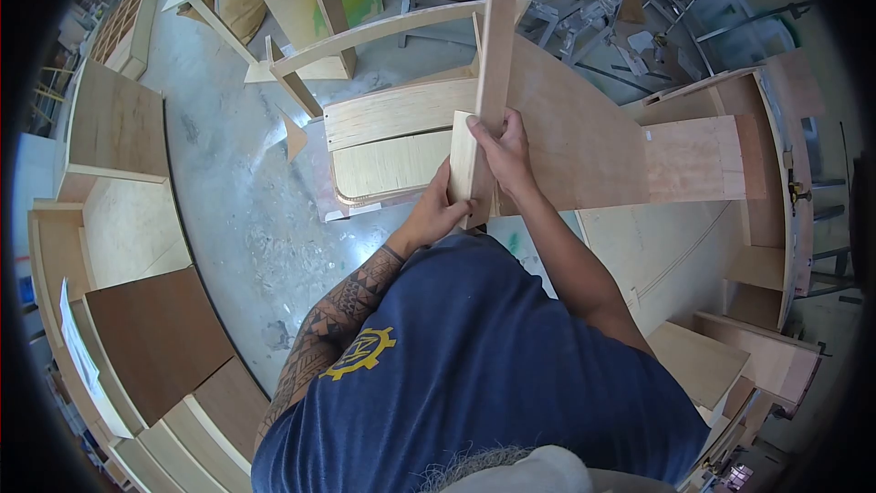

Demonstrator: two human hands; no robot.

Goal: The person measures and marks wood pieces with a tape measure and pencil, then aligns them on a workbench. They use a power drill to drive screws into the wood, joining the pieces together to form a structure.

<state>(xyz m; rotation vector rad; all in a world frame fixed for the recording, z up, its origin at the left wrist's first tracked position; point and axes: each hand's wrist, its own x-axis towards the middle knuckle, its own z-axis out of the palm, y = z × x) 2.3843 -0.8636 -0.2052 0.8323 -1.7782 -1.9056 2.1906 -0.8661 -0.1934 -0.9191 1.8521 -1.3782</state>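
Navy shirt [493, 356] nearest, at six o'clock. Beyond it, long board [498, 36] points to twelve, short block [463, 160] lying along its nine-o'clock side. Right hand [505, 151] pinches both, thumb on block, fingers round board's three-o'clock edge, seemingly keeping pieces flush. Left hand [438, 205] clasps block's lower part, likely steadying it; some fingertips hidden. Pale panels [401, 167] at nine, plywood sheet [575, 128] at three.

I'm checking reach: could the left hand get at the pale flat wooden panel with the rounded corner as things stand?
Probably yes: the panel shows just beyond the left hand, with nothing visible blocking the way, though it would likely have to release the short pale wooden block.
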